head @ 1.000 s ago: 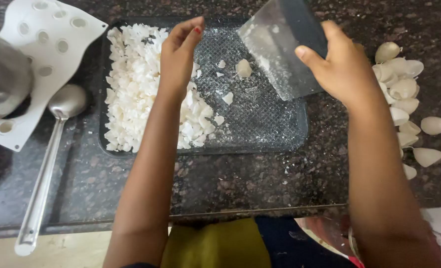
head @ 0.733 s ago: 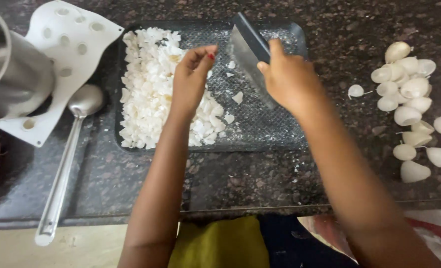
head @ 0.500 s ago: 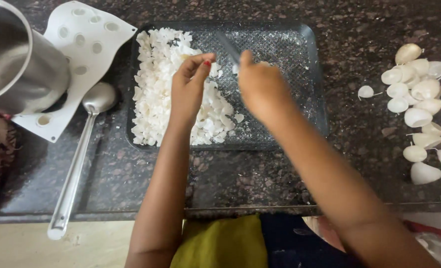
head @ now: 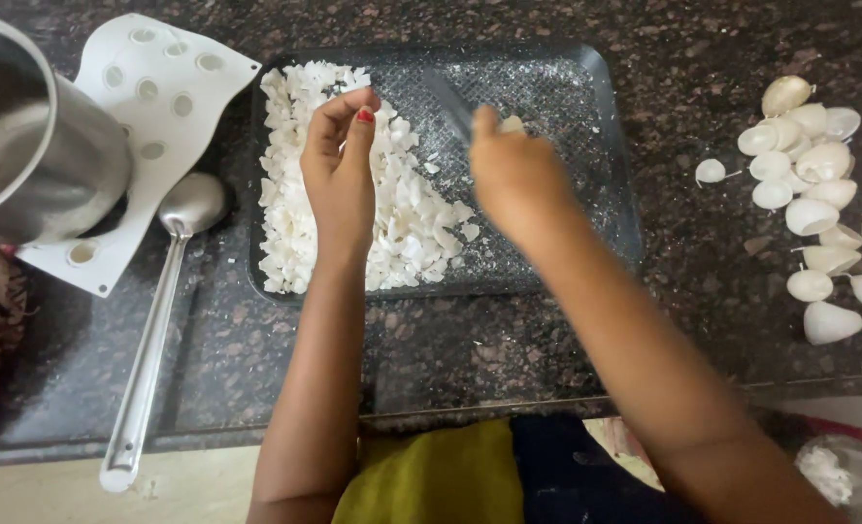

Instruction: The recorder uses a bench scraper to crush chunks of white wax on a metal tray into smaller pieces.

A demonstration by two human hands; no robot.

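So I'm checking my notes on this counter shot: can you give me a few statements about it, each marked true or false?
1. The white chopped pieces lie mostly in the left half of the black tray. True.
2. The long metal spoon lies inside the tray. False: it lies on the counter, left of the tray.
3. The left hand is above the pile of pieces. True.
4. The whole white cloves sit left of the tray. False: they sit to its right.
5. The right hand is over the tray. True.
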